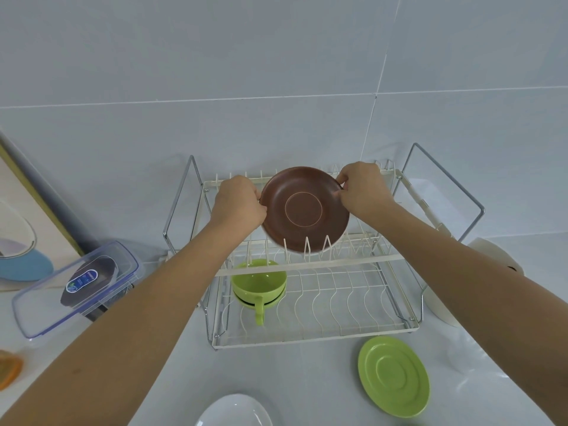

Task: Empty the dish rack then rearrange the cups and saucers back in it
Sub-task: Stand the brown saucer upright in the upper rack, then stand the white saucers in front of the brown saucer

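Two hands on one brown saucer, held upright at the rack's upper tier.

The brown saucer [305, 208] is pinched at opposite edges, the left hand [238, 207] closed on its left rim and the right hand [362, 192] gripping its right rim with thumb and fingers, so that it is kept on edge and steady. Its lower edge is seen among the prongs of the dish rack [310, 265], probably so a slot can hold it standing; whether it is being seated or lifted out cannot be told. Below the left hand, a green cup [259, 282] is resting in the lower tier, handle toward the camera. Nearer the camera, below the right forearm, a green saucer [393, 376] lies flat on the counter outside the rack, and a white dish [235, 410] is glimpsed at the bottom edge, so some pieces are judged not yet racked.
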